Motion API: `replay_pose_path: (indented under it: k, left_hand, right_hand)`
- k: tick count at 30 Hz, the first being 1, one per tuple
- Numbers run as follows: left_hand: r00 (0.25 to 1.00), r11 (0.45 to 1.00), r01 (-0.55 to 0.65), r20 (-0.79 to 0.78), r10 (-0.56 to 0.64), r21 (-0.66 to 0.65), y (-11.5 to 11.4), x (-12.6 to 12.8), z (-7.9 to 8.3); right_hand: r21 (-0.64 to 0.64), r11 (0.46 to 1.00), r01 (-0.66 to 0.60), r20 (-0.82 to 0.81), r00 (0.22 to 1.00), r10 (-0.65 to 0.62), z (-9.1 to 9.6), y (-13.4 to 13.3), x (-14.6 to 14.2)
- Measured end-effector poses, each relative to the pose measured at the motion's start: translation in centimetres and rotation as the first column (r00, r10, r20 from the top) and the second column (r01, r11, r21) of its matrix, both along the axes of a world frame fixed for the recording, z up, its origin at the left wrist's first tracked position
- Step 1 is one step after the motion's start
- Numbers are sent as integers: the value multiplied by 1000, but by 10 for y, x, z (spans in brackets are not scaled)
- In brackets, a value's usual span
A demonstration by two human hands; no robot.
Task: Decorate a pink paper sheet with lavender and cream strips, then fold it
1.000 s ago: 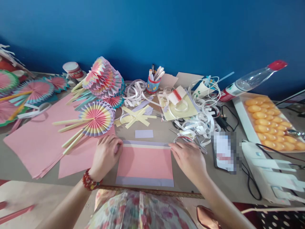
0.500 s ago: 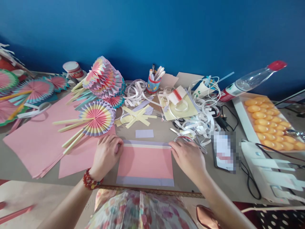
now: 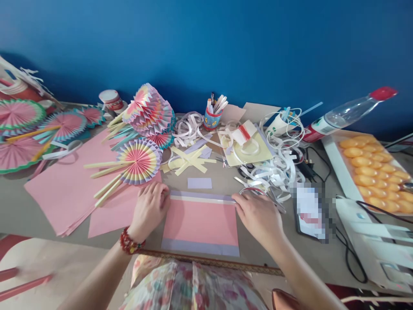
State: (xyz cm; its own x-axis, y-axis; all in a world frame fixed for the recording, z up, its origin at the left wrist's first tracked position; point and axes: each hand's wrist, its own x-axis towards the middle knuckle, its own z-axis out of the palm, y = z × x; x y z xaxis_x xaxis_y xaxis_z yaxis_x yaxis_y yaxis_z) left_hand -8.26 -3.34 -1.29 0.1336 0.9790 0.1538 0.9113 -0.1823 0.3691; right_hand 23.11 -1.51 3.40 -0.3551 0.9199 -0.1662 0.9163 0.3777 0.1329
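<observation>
This looks like a papercraft workspace. Pleated paper fans [image 3: 139, 161], pink sheets [image 3: 66, 187], white strips [image 3: 292, 171] and a pen cup [image 3: 213, 119] crowd the tabletop [image 3: 222, 181].

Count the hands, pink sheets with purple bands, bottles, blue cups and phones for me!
Left hand and right hand: 2
Pink sheet with purple bands: 1
Bottle: 1
Blue cup: 1
Phone: 1
Total: 6

Toward the table's [image 3: 287, 226] front edge, a hand could pass between the right hand [image 3: 260, 217] and the phone [image 3: 309, 211]. Behind, the pen cup [image 3: 212, 119], white ribbons [image 3: 277, 172] and bottle [image 3: 346, 113] crowd the back edge; folded fans [image 3: 140, 161] obstruct the left.
</observation>
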Motion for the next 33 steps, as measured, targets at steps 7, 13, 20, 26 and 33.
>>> replay_pose_path:
  k: [7, 13, 20, 26, 33]
  left_hand:
    - [966, 967, 237, 82, -245, 93, -5, 23, 27]
    - [664, 662, 748, -80, -743, 54, 6, 84, 23]
    - [493, 499, 865, -277, -825, 52, 32, 110, 0]
    - [431, 447, 894, -334, -838, 31, 40, 111, 6]
    - [362, 385, 923, -377, -853, 17, 46, 110, 8]
  right_hand:
    - [-20, 1000, -1, -11, 1000, 1, 1, 1, -1]
    - [-19, 1000, 6, -30, 1000, -7, 5, 0, -3]
    - [11, 1000, -3, -51, 999, 4, 3, -1, -2]
    - [14, 1000, -17, -71, 997, 18, 0, 0, 2]
    - [53, 997, -53, -138, 989, 60, -4, -6, 12]
